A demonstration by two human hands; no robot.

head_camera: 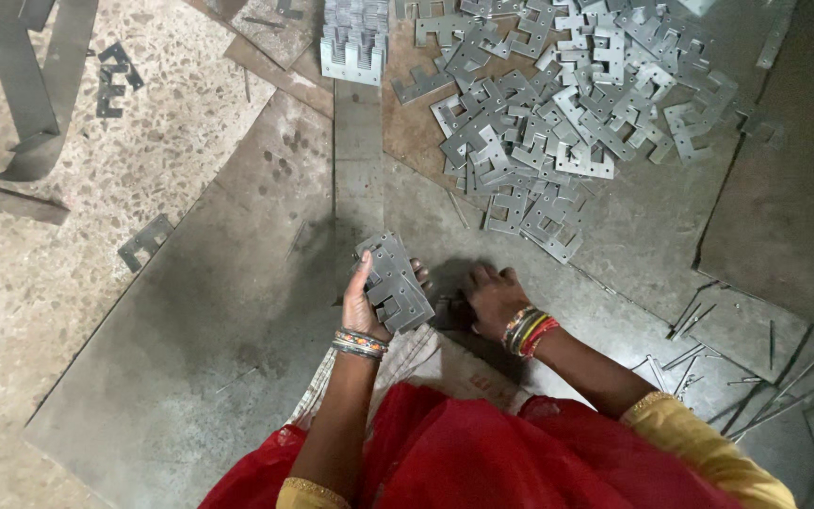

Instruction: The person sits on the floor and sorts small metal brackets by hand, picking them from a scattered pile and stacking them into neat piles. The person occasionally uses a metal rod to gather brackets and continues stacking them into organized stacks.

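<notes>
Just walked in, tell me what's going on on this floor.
A person seated on the floor holds a small stack of flat, notched metal plates upright in the left hand. The right hand rests palm down on the grey metal sheet beside it, holding nothing that shows. A big loose pile of the same stamped plates lies further ahead, with a neat stacked bundle at its left.

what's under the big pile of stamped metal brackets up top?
The pile of brackets lies on a brown board and grey metal sheets on the floor. What sits beneath the pile's middle is covered, so it cannot be told.
</notes>
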